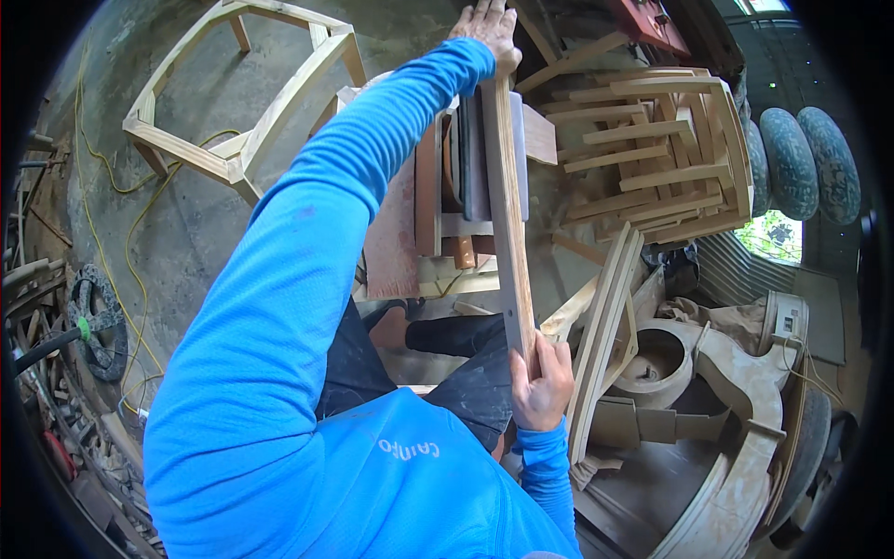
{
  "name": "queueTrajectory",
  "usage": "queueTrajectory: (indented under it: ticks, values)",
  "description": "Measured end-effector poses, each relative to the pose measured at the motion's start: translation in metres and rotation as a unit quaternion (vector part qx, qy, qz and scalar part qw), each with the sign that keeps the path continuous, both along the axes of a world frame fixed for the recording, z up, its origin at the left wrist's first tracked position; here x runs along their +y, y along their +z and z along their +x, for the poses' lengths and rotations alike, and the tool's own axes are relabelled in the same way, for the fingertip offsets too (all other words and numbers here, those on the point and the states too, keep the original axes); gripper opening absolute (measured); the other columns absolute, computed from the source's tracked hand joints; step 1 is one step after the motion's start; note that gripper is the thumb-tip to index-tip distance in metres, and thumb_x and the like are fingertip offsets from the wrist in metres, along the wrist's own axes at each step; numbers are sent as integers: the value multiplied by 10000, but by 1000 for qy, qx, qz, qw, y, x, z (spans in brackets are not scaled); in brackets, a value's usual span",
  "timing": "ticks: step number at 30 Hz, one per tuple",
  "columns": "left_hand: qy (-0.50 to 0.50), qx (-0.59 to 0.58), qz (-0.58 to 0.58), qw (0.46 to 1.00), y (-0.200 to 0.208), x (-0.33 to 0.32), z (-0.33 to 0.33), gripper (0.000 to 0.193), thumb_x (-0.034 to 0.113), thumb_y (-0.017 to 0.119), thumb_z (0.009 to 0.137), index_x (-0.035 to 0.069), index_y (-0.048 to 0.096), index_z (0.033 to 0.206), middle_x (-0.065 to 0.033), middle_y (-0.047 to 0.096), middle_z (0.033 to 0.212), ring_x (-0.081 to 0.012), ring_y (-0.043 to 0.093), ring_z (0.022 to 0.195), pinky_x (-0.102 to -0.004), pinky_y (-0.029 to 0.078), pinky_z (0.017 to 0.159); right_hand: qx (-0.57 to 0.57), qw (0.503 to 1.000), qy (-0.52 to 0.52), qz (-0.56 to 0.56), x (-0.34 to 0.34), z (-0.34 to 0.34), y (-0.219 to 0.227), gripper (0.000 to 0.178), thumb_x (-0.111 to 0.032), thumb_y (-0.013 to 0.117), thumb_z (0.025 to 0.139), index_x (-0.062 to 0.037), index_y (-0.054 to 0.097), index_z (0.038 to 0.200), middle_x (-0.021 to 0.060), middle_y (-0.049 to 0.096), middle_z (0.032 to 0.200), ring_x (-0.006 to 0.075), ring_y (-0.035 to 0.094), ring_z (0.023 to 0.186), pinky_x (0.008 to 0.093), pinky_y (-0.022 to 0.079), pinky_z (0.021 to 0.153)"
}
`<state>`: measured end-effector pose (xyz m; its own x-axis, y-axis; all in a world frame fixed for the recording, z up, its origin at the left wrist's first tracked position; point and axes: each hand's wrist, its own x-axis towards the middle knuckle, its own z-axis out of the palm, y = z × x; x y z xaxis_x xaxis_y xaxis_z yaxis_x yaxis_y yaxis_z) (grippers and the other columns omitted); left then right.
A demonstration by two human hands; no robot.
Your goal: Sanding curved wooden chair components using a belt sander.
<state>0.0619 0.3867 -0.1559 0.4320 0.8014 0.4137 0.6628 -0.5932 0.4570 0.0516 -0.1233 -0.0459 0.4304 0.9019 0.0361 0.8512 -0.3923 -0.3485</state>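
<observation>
Head view: we've a long board [507, 224] beside the dark pad [473, 158], right hand's [541, 387] fingers clamped on its near end; left hand's [487, 35] lie over the far end, clamping unclear. Uneven pressure could tilt it; swinging could knock those slats [601, 335].

Shows one short word [410, 450] in pale letters on the front of the blue shirt [372, 494], left of and below the right hand's [543, 387] grip.
</observation>
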Motion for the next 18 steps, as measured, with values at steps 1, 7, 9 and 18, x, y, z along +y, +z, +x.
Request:
queueTrajectory:
  ticks: [1,7,9,18]
  values:
    - [-3,-3,-4,1000,5,4,2,811,352,568,862,-16,372,1558,-248,171,1693,-375,104,1595,-480,182,1272,11,1000,-8,6,9,2,-4,396,-69,763,836,12,682,1215,171,585,922,327,620,796,398,506,708]
    - [-28,32,-33,999,45,55,4,787,318,554,886,17,339,1580,-232,117,1710,-353,75,1603,-467,208,1265,-16,999,7,36,69,9,-35,369,-131,751,862,-29,677,1209,172,582,924,376,628,810,455,519,708]
    - [-17,26,-17,999,49,75,-2,790,313,564,884,28,337,1585,-227,94,1716,-341,57,1606,-467,199,1269,-17,998,15,61,90,6,-45,374,-131,753,861,-25,673,1211,181,580,927,386,627,814,460,520,712]
    - [-8,-108,-245,963,94,46,-29,978,279,678,839,274,151,1663,-237,61,1715,-436,162,1569,-446,225,1273,-52,993,0,104,194,26,-75,420,-200,738,878,-90,659,1276,153,589,1000,379,652,871,466,535,751]
